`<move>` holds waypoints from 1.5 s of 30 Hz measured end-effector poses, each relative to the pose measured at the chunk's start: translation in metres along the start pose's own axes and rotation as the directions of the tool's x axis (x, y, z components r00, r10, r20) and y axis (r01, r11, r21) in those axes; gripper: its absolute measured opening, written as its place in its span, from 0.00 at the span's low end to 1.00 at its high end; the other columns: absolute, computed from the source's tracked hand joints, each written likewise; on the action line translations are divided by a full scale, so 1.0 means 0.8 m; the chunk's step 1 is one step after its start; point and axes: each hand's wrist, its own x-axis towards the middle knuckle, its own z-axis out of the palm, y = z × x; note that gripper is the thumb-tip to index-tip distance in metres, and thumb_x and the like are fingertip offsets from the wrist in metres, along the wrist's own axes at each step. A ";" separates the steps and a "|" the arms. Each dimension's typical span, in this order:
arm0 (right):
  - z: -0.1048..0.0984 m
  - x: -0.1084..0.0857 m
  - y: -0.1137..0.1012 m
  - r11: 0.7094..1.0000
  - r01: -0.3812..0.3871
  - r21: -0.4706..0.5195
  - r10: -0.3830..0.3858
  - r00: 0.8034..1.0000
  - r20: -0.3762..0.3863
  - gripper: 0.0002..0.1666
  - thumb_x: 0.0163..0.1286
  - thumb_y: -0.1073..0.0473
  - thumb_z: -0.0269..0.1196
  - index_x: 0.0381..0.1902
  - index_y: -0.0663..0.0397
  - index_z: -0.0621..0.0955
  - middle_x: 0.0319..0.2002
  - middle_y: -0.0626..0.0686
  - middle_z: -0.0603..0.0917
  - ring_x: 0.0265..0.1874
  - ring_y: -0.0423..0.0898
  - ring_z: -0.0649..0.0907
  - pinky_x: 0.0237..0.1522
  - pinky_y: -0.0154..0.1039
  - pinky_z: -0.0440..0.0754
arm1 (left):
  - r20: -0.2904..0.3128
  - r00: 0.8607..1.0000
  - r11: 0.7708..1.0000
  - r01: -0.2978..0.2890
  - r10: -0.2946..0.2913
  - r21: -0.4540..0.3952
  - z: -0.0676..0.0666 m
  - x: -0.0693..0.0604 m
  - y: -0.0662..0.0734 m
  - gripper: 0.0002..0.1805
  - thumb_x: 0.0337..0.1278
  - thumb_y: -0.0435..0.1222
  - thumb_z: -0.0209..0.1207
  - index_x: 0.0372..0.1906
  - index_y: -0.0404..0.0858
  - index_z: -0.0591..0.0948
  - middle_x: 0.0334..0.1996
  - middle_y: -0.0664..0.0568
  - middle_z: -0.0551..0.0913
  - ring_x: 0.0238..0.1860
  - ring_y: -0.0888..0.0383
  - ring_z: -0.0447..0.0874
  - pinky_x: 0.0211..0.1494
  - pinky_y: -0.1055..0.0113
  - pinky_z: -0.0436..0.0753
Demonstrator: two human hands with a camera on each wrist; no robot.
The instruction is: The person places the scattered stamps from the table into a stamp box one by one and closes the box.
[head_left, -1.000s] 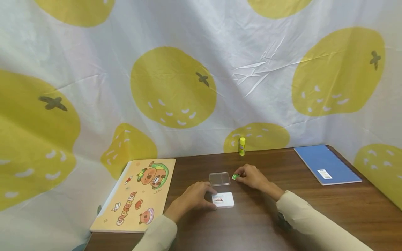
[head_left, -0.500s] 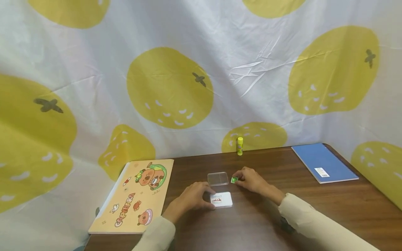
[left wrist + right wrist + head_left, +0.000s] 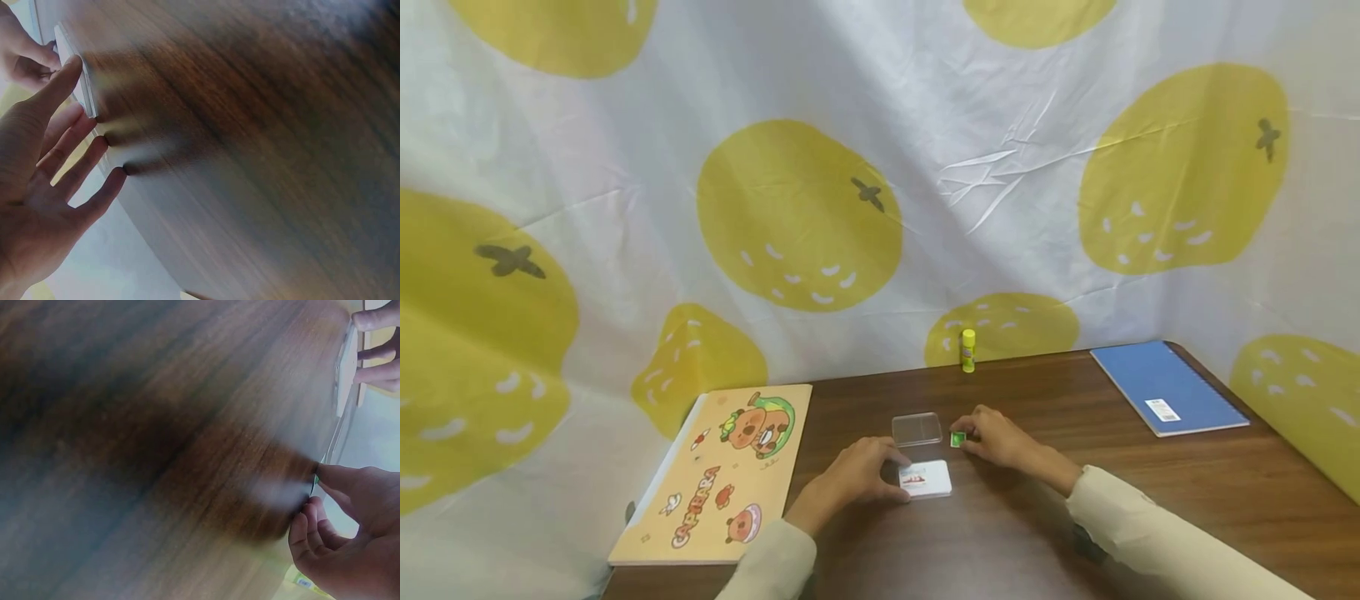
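A white, round-cornered stack of cards (image 3: 934, 479) with a small red picture at its left end lies on the table. My left hand (image 3: 862, 473) holds its left end, thumb at the near edge and fingers at the far edge; the left wrist view shows the other fingertips (image 3: 119, 172) touching the table. My right hand (image 3: 997, 437) pinches a small green stamp (image 3: 957, 439) with a white border between thumb and forefinger, low at the tabletop. In the right wrist view only a sliver of the green stamp (image 3: 315, 480) shows. Beside it lies a clear plastic lid (image 3: 917, 429), touched by neither hand.
Left of my hands lies a tan capybara folder (image 3: 711, 475). A blue spiral notebook (image 3: 1168, 387) is at the back right. At the back edge of the brown wooden table (image 3: 1000, 542) stands a yellow glue stick (image 3: 968, 350), before a fruit-patterned cloth (image 3: 805, 217).
My right hand has come slightly nearer to me and the card stack, with the green stamp still pinched. My left hand keeps its place at the stack. The head view has shifted slightly.
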 end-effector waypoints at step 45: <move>0.004 -0.015 -0.003 0.993 0.047 0.106 -0.038 0.995 -0.092 0.15 0.59 0.71 0.75 0.45 0.59 0.88 0.35 0.52 0.81 0.34 0.46 0.81 0.36 0.33 0.81 | -0.009 1.000 1.000 -0.021 0.021 0.008 -0.001 -0.001 0.000 0.25 0.45 0.49 0.81 0.51 0.47 0.91 0.51 0.57 0.86 0.55 0.57 0.84 0.60 0.57 0.82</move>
